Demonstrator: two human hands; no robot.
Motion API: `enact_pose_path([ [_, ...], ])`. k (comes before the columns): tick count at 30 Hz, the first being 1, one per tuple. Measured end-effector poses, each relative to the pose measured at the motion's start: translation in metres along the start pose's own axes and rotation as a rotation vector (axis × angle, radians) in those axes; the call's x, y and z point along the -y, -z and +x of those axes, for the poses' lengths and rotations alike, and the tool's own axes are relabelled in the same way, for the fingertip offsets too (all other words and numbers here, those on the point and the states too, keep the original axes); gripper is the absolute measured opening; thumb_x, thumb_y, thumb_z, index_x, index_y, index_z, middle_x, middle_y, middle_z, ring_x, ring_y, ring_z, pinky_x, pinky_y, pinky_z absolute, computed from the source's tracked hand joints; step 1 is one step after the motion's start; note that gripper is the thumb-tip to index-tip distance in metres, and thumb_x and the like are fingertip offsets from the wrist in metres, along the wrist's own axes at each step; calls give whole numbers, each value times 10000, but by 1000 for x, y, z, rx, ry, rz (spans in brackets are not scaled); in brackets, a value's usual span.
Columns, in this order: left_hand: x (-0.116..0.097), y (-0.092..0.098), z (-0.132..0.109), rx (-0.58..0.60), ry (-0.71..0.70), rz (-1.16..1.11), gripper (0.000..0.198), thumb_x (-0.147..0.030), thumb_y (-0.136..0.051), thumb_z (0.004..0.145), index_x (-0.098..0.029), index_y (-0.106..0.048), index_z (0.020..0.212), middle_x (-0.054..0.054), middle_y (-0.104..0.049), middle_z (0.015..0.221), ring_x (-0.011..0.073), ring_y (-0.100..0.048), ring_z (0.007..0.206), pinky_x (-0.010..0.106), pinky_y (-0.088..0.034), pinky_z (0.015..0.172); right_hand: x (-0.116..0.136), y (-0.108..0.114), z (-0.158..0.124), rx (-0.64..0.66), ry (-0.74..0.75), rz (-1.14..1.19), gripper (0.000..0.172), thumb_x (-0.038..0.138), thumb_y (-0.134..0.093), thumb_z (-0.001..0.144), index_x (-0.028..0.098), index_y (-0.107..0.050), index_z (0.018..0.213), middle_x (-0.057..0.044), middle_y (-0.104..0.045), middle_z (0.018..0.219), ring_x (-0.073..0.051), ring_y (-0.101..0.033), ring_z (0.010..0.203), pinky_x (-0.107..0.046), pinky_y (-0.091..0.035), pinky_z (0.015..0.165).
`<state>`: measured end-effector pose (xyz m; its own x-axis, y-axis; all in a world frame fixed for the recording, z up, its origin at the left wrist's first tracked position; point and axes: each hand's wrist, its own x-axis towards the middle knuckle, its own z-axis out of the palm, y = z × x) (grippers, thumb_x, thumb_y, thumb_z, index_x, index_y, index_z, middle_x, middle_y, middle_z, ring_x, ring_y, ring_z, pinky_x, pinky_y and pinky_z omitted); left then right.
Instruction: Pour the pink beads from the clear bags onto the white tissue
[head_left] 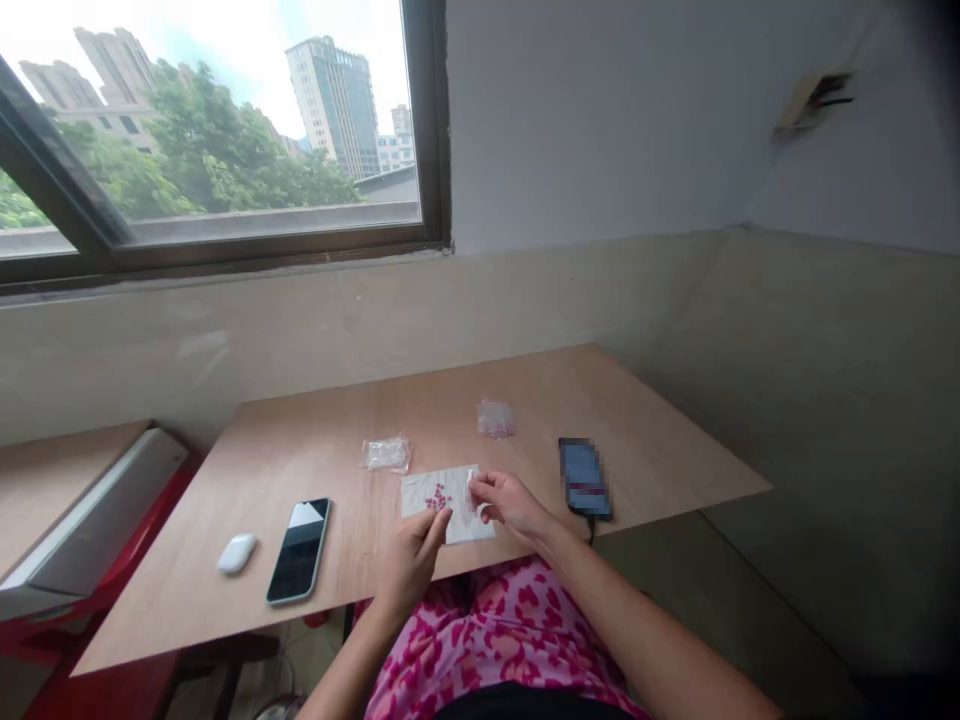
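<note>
A white paper sheet (457,480) lies on the plywood table (330,450), with a cluster of small pink beads (436,497) on it. My left hand (410,560) rises from the near edge, its fingertips at the beads. My right hand (510,503) lies over the sheet's right side, with thumb and fingers close together on the paper. Whether either hand pinches something small is hidden. Behind the sheet lie a clear plastic bag (387,453) and a second bag holding a little pink (496,418).
A black smartphone (298,550) and a white mouse (237,553) lie left of my hands. A phone with a blurred screen (584,478) lies right, its cable over the table's near edge. A red chair (112,530) stands left; a window (210,130) is behind.
</note>
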<state>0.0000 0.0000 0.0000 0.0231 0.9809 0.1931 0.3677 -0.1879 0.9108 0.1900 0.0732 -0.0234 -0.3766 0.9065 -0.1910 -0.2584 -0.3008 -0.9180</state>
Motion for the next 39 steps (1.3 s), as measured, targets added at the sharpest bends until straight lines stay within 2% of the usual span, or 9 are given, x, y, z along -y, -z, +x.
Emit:
enact_pose_path([
  [3, 20, -4, 9, 53, 69, -41, 545, -607, -544, 950, -203, -446, 598, -31, -432, 531, 120, -424, 506, 255, -331, 514, -9, -7, -4, 7, -7, -100, 466, 566, -855, 696, 170, -610, 691, 25, -593, 576, -86, -475, 481, -222, -355, 469],
  [5, 25, -4, 10, 101, 118, -105, 475, -585, -607, 921, -199, -483, 675, -41, -467, 587, 108, -433, 507, 236, -338, 504, -15, -12, -5, 40, -22, -124, 458, 576, -831, 721, 175, -608, 704, 28, -579, 553, -92, -468, 471, -228, -349, 468],
  [10, 32, -4, 8, 296, 215, -259, 435, -577, -651, 897, -179, -529, 771, -46, -513, 616, 92, -463, 478, 211, -331, 468, -30, -23, -4, 119, -121, -81, 405, 504, -850, 718, 169, -623, 735, 19, -615, 610, -98, -512, 491, -227, -383, 487],
  [15, 35, 1, 11, 403, 260, -362, 440, -574, -642, 910, -155, -579, 789, -16, -583, 603, 107, -528, 496, 229, -405, 527, -36, -22, -3, 198, -167, 19, 424, 534, -835, 746, 172, -616, 778, 6, -651, 699, -131, -617, 594, -251, -467, 578],
  [20, 34, 6, 14, 417, 264, -435, 449, -561, -638, 916, -136, -627, 772, 38, -650, 687, 134, -592, 575, 259, -465, 592, -32, -20, -2, 293, -131, 7, 419, 549, -790, 807, 170, -612, 818, -16, -679, 718, -148, -640, 629, -271, -481, 632],
  [26, 30, 7, 15, 463, 257, -458, 384, -512, -647, 919, -138, -669, 835, 44, -663, 755, 153, -613, 666, 285, -495, 678, -29, -21, -2, 258, -139, 11, 401, 539, -784, 809, 182, -603, 817, 9, -650, 704, -128, -595, 592, -261, -461, 616],
  [33, 30, 9, 17, 417, 220, -393, 289, -410, -635, 910, -156, -649, 773, 44, -659, 755, 180, -614, 758, 312, -488, 792, -22, -21, -5, 286, -137, 36, 337, 493, -760, 839, 176, -648, 844, -34, -698, 748, -175, -664, 699, -290, -485, 681],
  [39, 40, 10, 18, 327, 255, -387, 330, -453, -647, 913, -158, -598, 774, 34, -644, 756, 161, -593, 726, 277, -466, 727, -21, -22, -8, 318, -148, 34, 294, 435, -793, 812, 177, -668, 879, -50, -724, 854, -171, -668, 770, -290, -500, 729],
])
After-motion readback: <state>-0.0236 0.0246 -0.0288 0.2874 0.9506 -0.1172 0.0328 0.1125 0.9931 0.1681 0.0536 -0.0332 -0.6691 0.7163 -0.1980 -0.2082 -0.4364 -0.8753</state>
